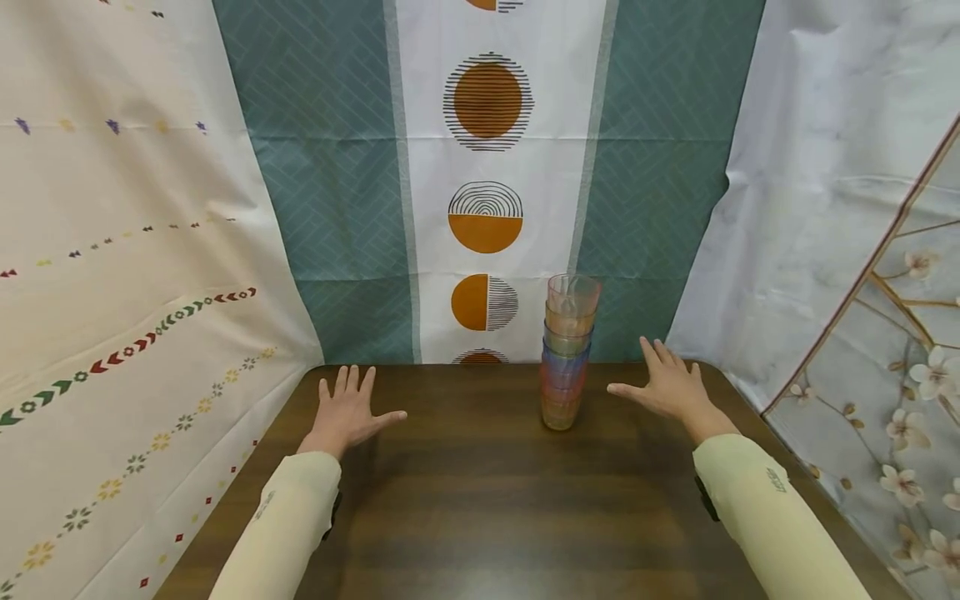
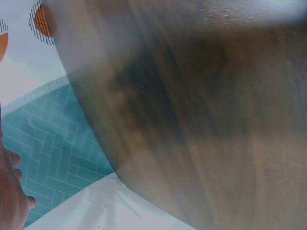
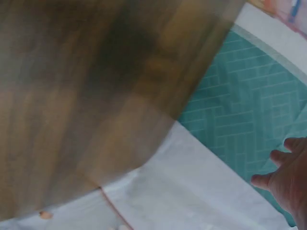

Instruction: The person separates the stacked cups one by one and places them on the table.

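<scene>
A tall stack of nested, see-through coloured cups (image 1: pixel 567 354) stands upright on the dark wooden table (image 1: pixel 465 483), right of the middle near the far edge. My right hand (image 1: pixel 670 390) is just to the right of the stack, fingers spread, touching none of it. Over the left part of the table my left hand (image 1: pixel 348 417) is held out with fingers straight and apart, holding nothing. Each wrist view catches only part of its hand: the left fingers (image 2: pixel 17 165) at the left edge, the right fingers (image 3: pixel 278 160) at the right edge.
A teal and white curtain (image 1: pixel 322 167) with orange circles hangs behind the table's far edge. Patterned cream cloth (image 1: pixel 135 250) lines the left side, and white flowered cloth (image 1: pixel 862 333) the right. Behind the stack, the curtain comes close.
</scene>
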Motion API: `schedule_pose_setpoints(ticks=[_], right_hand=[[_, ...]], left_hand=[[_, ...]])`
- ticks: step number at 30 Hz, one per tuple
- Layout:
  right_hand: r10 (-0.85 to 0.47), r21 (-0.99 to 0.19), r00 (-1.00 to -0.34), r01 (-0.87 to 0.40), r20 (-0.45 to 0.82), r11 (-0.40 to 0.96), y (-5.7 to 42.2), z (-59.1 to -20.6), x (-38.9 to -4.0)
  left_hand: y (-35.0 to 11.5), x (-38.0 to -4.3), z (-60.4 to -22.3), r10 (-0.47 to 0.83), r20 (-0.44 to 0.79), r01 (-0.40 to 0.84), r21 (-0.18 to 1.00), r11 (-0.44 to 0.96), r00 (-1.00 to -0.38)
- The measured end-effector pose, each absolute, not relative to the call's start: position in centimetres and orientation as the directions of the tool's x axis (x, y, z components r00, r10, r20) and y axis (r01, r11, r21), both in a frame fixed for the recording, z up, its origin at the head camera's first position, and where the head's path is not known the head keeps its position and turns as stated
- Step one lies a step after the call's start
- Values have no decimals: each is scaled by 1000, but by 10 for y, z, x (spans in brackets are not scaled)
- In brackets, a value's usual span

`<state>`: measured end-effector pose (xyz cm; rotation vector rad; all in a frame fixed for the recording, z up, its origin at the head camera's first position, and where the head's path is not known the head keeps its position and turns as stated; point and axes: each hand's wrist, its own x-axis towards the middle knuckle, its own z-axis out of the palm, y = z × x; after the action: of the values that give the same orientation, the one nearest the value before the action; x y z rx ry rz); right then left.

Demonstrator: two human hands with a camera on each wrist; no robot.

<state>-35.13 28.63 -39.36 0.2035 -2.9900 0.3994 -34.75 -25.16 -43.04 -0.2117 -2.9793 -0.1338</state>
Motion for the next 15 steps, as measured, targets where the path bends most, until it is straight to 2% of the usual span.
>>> schedule_pose_setpoints(ticks=[15], right_hand=[[-125, -339, -977, -177, 171, 924, 259, -363, -372]], left_hand=[[-223, -364, -415, 179, 162, 192, 68, 979, -970]])
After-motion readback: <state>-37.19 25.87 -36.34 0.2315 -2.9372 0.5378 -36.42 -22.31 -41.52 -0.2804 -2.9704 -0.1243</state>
